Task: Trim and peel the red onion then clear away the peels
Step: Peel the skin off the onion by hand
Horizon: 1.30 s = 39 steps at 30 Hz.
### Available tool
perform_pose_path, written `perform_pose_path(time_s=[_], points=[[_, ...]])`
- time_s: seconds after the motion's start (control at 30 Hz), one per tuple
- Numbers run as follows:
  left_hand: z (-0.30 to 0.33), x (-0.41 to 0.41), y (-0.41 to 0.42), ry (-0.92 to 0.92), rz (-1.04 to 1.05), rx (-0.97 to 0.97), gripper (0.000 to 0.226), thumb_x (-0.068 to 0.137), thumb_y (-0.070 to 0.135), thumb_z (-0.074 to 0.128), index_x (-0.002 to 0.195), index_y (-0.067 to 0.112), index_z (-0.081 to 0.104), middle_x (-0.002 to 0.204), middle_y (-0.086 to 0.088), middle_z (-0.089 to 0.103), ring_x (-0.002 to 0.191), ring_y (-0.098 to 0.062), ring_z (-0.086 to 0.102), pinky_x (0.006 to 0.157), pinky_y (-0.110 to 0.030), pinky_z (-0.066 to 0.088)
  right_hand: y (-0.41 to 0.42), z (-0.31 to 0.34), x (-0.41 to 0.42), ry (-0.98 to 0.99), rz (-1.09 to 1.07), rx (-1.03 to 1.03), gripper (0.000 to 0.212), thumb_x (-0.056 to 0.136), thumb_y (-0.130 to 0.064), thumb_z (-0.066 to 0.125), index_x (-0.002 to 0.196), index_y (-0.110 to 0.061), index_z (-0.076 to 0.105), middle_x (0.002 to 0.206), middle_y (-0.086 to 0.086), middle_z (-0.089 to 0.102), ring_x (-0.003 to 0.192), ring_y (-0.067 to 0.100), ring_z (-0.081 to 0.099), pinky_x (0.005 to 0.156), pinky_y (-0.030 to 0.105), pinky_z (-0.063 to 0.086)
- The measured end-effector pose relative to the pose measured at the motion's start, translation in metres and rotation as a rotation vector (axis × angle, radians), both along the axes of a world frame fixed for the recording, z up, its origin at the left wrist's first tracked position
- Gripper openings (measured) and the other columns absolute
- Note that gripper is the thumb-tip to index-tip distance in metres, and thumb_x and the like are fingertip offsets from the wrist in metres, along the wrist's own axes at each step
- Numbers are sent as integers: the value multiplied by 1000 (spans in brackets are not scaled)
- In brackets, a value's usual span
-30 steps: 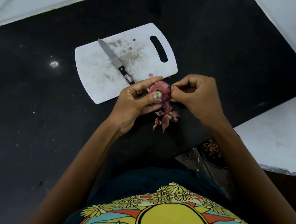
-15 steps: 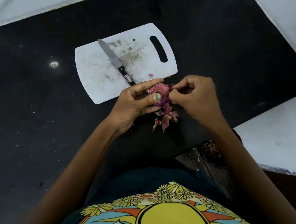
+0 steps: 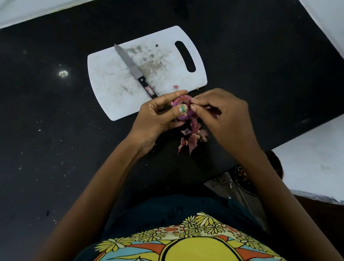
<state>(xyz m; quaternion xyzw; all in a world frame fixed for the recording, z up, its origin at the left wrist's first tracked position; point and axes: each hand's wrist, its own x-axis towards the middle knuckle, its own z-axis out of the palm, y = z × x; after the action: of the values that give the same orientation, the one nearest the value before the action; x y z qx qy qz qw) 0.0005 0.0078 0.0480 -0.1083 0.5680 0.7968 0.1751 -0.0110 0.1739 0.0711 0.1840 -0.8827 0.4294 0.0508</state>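
My left hand (image 3: 157,114) cups the red onion (image 3: 182,109) just above the dark surface (image 3: 32,131), thumb across its top. My right hand (image 3: 224,120) pinches skin at its right edge. Loose peels (image 3: 192,135) lie right beneath. I reckon the thin skin may tear short, or the onion may slip. The knife (image 3: 134,71) rests on the cutting board (image 3: 105,89), its handle just beside my left hand.

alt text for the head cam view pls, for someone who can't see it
Seen from above, the left hand holds a red onion over a black counter while the right hand pinches skin at its edge. Loose peels lie just below, and a knife rests on a stained white board behind.
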Motion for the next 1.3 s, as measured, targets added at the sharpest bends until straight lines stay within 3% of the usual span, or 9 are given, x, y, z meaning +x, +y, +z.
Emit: perform_pose_path(time_s=[0.27, 0.47, 0.63, 0.8, 0.93, 1.17, 1.3], points=[[0, 1, -2, 59, -35, -95, 28, 82, 6, 66, 105, 22, 67, 96, 4, 72, 85, -10, 69, 70, -21, 57, -3, -2, 1, 47, -9, 109, 10, 81, -7, 64, 82, -1, 71, 81, 9, 69, 71, 18, 64, 64, 39, 53], [-2, 3, -2, 37, -44, -64, 30, 82, 10, 65, 110, 20, 65, 97, 6, 72, 87, -9, 67, 70, -19, 55, 3, 4, -1, -86, 17, 16, 13, 80, -13, 70, 89, -4, 75, 87, 7, 73, 79, 14, 67, 74, 28, 53], [-2, 3, -2, 47, -72, -72, 31, 85, 5, 62, 114, 19, 63, 102, 4, 71, 89, -10, 67, 73, -20, 55, 6, 7, -4, -107, 46, 49, 12, 80, -12, 71, 88, -4, 75, 87, 7, 72, 78, 13, 66, 74, 18, 52], [-2, 3, -1, 41, -80, -68, 33, 86, 3, 61, 116, 17, 62, 101, 3, 71, 87, -8, 67, 70, -18, 54, 6, 8, -7, -90, 59, 105, 12, 79, -12, 68, 84, -3, 74, 83, 8, 71, 74, 15, 66, 70, 29, 51], [-2, 4, 3, -5, -46, -20, 28, 88, 3, 59, 111, 17, 64, 92, 7, 73, 78, -4, 67, 68, -17, 54, 9, 12, -10, -84, 108, 134, 15, 79, -15, 71, 89, -4, 75, 88, 8, 73, 79, 14, 67, 73, 22, 51], [-4, 5, 3, -11, -40, -67, 31, 87, 3, 60, 117, 10, 62, 99, 0, 71, 82, -7, 68, 67, -17, 54, 5, 6, -10, -70, 112, 179, 9, 78, -8, 68, 80, -3, 75, 79, 8, 72, 70, 16, 66, 67, 36, 55], [-4, 5, 5, -31, -20, -57, 31, 88, 2, 60, 118, 9, 62, 99, 1, 71, 80, -6, 68, 64, -15, 53, 7, 8, -12, -121, 113, 180, 11, 81, -12, 71, 88, -5, 76, 86, 7, 73, 76, 13, 67, 73, 29, 54]])
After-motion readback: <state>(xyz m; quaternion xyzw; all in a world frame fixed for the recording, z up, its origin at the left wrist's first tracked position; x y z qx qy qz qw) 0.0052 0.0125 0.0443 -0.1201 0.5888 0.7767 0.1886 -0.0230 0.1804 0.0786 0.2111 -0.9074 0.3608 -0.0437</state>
